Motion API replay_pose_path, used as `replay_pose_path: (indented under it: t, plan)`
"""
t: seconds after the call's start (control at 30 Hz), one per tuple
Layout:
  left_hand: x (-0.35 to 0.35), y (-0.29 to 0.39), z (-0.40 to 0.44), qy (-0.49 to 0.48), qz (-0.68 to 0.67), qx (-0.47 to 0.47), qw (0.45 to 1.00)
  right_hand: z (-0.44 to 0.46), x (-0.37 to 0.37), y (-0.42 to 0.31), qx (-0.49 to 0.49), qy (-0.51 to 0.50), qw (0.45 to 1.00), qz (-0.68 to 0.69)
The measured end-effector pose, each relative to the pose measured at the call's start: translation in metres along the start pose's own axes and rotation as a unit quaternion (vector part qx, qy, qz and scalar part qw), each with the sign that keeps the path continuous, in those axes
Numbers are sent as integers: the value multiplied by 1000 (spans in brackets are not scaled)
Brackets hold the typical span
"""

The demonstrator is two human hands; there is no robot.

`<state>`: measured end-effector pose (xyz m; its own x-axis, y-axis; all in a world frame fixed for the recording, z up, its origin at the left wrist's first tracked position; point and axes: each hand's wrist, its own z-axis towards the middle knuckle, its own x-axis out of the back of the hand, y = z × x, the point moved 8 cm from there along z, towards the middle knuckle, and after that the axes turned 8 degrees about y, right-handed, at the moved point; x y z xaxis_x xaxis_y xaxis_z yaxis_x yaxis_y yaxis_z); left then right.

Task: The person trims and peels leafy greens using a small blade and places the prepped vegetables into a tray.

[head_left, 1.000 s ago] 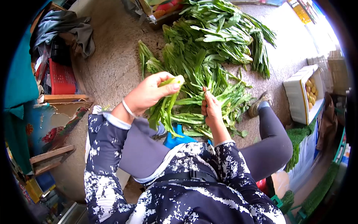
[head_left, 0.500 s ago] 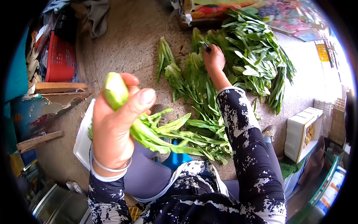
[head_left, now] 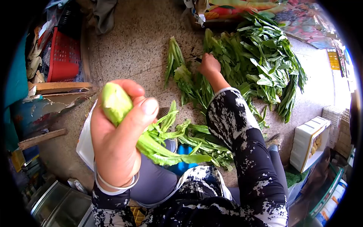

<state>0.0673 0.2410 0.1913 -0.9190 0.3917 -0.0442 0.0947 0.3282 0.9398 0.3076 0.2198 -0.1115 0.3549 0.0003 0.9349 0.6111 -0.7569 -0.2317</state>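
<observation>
Close to the camera, my left hand is wrapped round the thick pale stem of a leafy green vegetable, its leaves hanging to the right. My right hand reaches out over the floor with fingers closed round a small dark tool, perhaps a knife; only its tip shows. Beside that hand lie the leafy stalks of a large pile of greens. To its left is a separate bunch of greens. More loose leaves lie near my lap.
At the left are a red basket and wooden boards. A white foam box with round yellowish items stands at the right. Behind the pile is a box with a colourful printed side. A white container is partly hidden behind my left hand.
My left hand has risen toward the camera and leftward with the vegetable. My right hand has moved from near my lap out to the far greens, then slightly left. The view has shifted.
</observation>
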Motion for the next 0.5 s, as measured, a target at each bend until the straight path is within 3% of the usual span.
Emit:
replay_pose_path:
  t: [0.13,0.2,0.27,0.3,0.33,0.37,0.47,0.5]
  plan:
    - [-8,-1,-3,-22,-16,-12,1000,-50,39,-1,56,-27,995,76]
    - [-15,-3,-6,-56,-30,-8,998,-74,64,11,82,15,990,115]
    - [-24,-3,-11,-96,18,-65,993,-93,86,36,47,33,934,353]
    - [-34,-5,-16,-137,33,-33,989,-111,107,39,39,25,898,438]
    - [-42,-8,-19,-157,32,-75,984,-131,130,43,31,16,854,519]
    - [-48,-14,-20,-174,114,-126,970,-157,160,37,37,6,802,596]
    - [-78,-19,-39,-221,310,-204,902,-206,204,43,98,24,754,649]
    - [-90,-20,-47,-238,310,-233,891,-220,215,43,105,34,732,672]
